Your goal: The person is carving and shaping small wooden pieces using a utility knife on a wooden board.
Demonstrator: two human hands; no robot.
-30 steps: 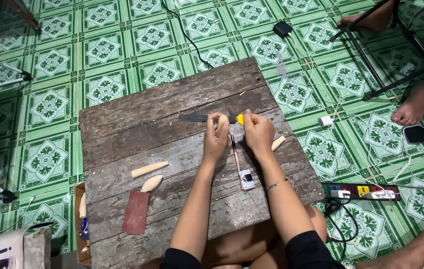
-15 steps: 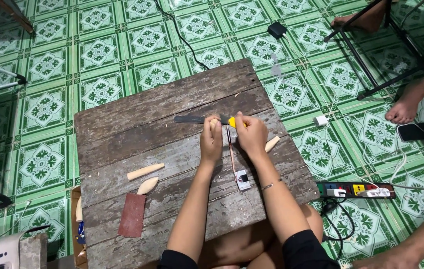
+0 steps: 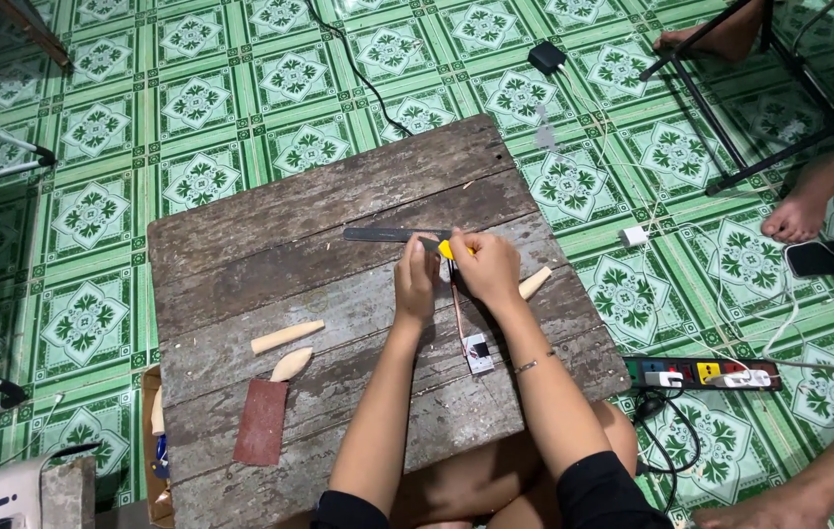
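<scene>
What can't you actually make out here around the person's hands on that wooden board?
Head view only:
- Small yellow-tipped thing: mostly covered by the right hand and left hand.
- Fingertip grip: too small to tell.
- Cardboard box contents: hidden behind the wooden board.

Open brown cardboard box (image 3: 149, 431), near left, beside the wooden board. Dark phone screen (image 3: 821, 258), lying flat on the green tiles, far right. Small white label (image 3: 479, 353) on the board, near side.

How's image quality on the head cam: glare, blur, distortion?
Head view: even, soft light and faint shadows on the wooden board; mild sheen on the green floor tiles; straight tile lines bow near the edges, wide-angle distortion; left hand and right hand reasonably sharp, but the small yellow item between them is too small to identify.
</scene>
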